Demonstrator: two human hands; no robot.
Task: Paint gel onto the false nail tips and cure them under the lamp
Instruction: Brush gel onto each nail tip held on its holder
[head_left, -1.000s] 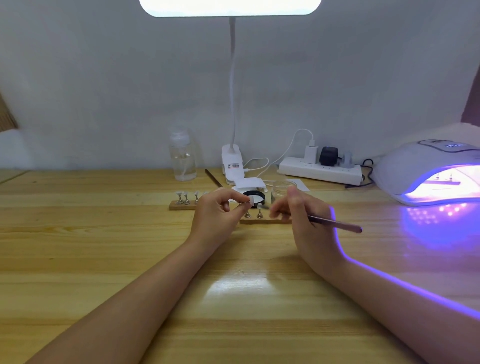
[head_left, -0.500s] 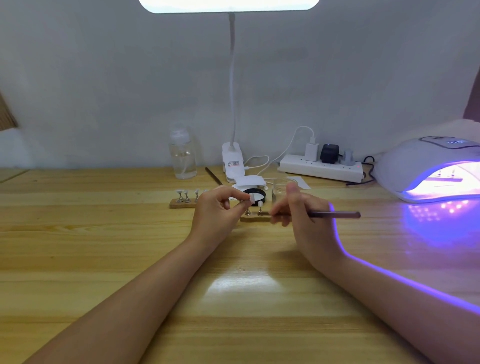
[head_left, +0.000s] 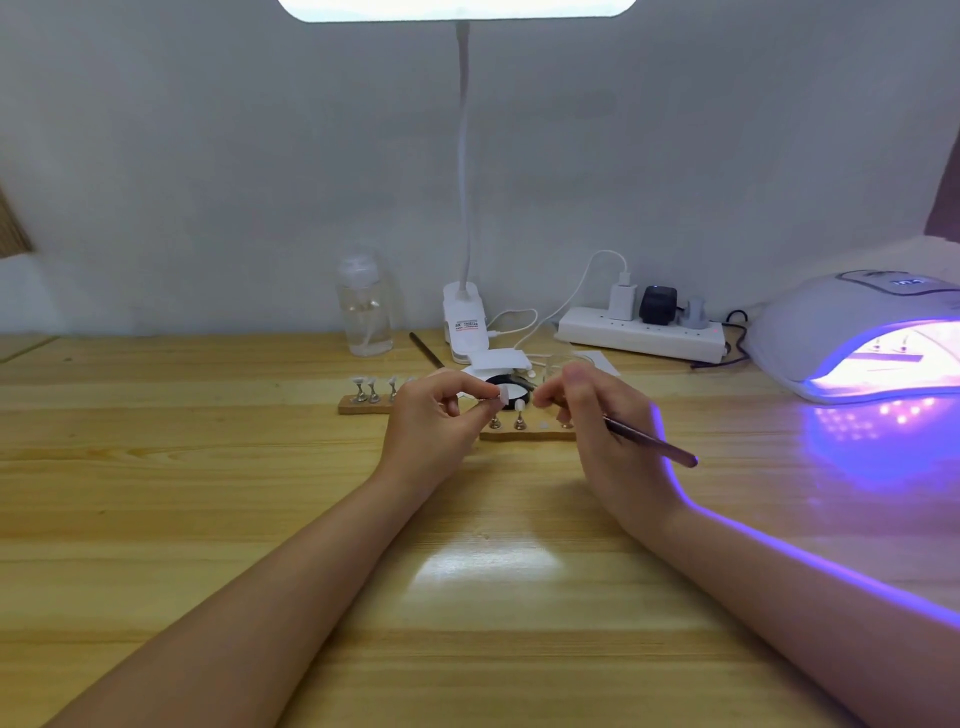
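Your left hand pinches one small stand with a white nail tip on its end, thumb and forefinger closed round it, lifted just above the near wooden strip. Your right hand grips one thin brush, fingers curled round the handle, whose dark end points right and toward you. The bristle end is hidden behind your fingers, so you probably cannot judge from here whether it touches the tip.

On the near strip you have two more stands upright, each with a pale tip, just below the pinched one. A second wooden strip lies to the left and slightly farther away, carrying at least three stands with tips; your left hand covers its right end.

Just beyond your fingers sits one round black pot with a white lid flipped up behind it. One curing lamp glows violet at the far right, well apart from both hands. Along the far edge of the table stand one clear bottle, one white desk light and one power strip with three plugs in it.
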